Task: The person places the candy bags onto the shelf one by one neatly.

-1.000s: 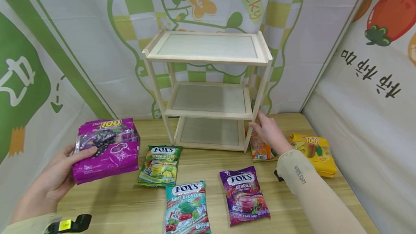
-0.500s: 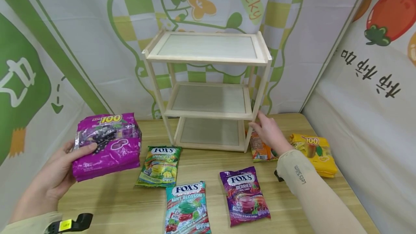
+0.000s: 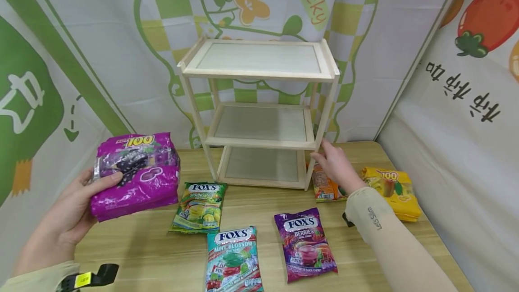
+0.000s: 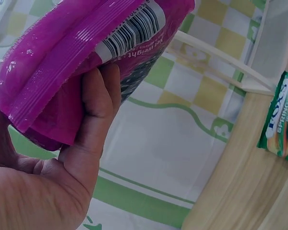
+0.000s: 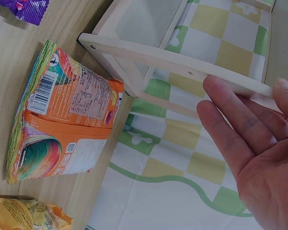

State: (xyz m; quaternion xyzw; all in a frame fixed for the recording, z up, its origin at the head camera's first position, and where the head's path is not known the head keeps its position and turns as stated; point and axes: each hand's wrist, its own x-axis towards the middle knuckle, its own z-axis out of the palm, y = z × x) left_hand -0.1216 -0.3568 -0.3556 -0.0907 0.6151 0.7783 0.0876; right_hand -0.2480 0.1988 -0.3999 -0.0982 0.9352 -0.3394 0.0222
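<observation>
My left hand [image 3: 69, 213] holds a shiny purple candy bag [image 3: 158, 188] by its left side, up in front of the left wall, thumb across its printed front. In the left wrist view the bag's barcode back [image 4: 134, 31] faces the camera, with curled fingers [image 4: 96, 96] against it. My right hand [image 3: 338, 168] is at the front right post of a pale wooden three-tier shelf [image 3: 259, 75]. In the right wrist view, thumb and fingertips pinch that post [image 5: 182, 67], the other fingers stretched out beside it. All three tiers are bare.
Fox's candy bags lie on the wooden table: green [image 3: 198, 208], mint blue [image 3: 234, 260] and purple berries [image 3: 306, 244]. An orange bag [image 5: 72, 115] lies by the shelf's right foot, partly behind my right hand. Farther right is a yellow bag [image 3: 391, 193]. Printed cloth walls [image 3: 446, 139] enclose the table.
My left hand has raised the purple candy bag a little and moved it slightly right, its top tipping up and back. The right hand and shelf have stayed in place.
</observation>
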